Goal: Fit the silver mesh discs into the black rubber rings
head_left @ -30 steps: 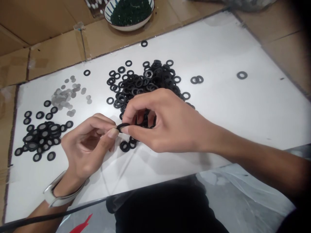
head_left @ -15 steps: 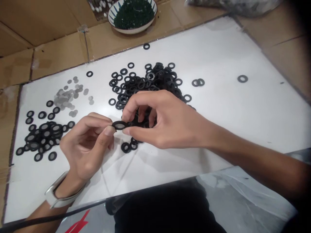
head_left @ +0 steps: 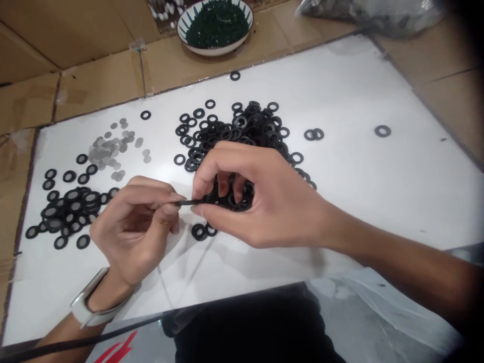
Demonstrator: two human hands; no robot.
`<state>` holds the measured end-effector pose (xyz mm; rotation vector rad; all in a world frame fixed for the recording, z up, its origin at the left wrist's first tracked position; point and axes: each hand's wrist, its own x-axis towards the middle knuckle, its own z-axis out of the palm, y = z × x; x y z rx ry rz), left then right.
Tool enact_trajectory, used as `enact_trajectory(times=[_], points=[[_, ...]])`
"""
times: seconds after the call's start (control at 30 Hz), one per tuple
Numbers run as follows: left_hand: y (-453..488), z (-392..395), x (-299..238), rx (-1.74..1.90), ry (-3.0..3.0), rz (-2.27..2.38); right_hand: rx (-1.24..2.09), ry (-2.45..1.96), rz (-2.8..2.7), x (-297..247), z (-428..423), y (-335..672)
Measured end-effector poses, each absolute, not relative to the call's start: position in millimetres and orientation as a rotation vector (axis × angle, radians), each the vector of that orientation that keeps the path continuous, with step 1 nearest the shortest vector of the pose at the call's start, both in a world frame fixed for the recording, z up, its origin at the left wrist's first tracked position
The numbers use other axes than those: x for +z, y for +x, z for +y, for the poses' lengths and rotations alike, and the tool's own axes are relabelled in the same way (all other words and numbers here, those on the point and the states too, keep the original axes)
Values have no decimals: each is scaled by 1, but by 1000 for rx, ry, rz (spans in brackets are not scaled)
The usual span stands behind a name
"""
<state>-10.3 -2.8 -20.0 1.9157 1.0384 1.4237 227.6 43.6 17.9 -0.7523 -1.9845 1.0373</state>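
Small black flat ring, rubbery or plastic by the look, is up between the fingertips, in front of the large heap of plain black rings, tilted edge-on; can't see what its middle holds. Likely very light, a bit bendy, not fragile, maybe slippery given how little there is to grab. Best hold: thumb and index on the rim, opposite sides. Left hand: thumb and index pinched on the ring's left end, other fingers curled. Right hand: thumb and index tips nearly together, on the ring's right end; pressure can't be told. Its other fingers hang bent, apart, over the heap's near part. Outward: thin grey round discs scattered left of the heap; black rings with grey centres piled farther left and nearer the person. All on a flat white board. Beyond the heap, white blue-striped bowl with dark green bits.
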Motion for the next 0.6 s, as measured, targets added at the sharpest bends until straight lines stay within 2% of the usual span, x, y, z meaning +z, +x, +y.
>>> enact_trajectory(times=[0.2,0.6], points=[[-10,-4,-20,1451,1906,1042,996,-705,-1980,18,44,228],[-13,-9,-22,1458,1754,984,712,-590,-2011,8,40,227]])
